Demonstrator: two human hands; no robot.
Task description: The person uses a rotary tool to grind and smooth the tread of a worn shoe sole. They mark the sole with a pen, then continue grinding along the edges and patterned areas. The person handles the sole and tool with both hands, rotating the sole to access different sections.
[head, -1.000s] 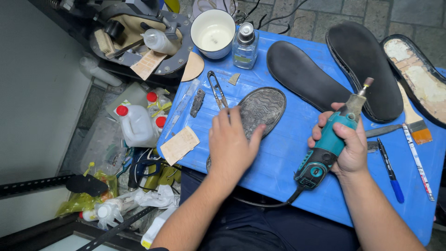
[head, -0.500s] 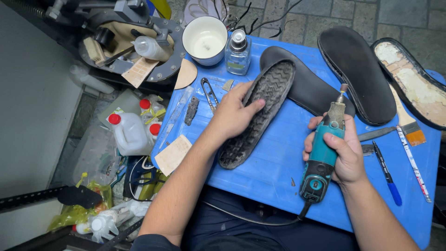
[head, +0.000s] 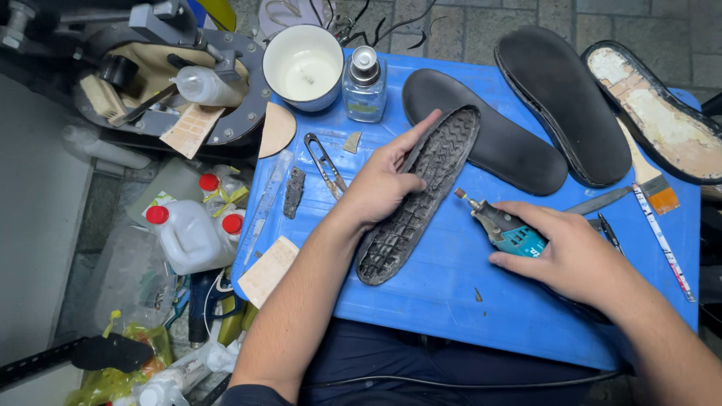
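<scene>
My left hand (head: 382, 184) grips a worn black rubber shoe sole (head: 423, 197), tread side up, tilted on its edge on the blue table (head: 451, 301). My right hand (head: 568, 252) holds a teal and grey rotary tool (head: 500, 224), lying nearly flat. Its small bit points left and sits just right of the sole's edge, close to it. A black cord runs from the tool under my right arm.
Two black insoles (head: 496, 139) (head: 560, 101) and a glue-stained sole (head: 658, 113) lie at the back right. A white bowl (head: 303, 66), a glass bottle (head: 365, 83), snips (head: 325, 164), a brush (head: 650, 177) and pens (head: 662, 240) are on the table. Plastic jugs (head: 188, 237) stand below left.
My left hand has lifted the sole from flat onto its edge and slid it right. My right hand has lowered the rotary tool from upright to nearly flat, bit towards the sole.
</scene>
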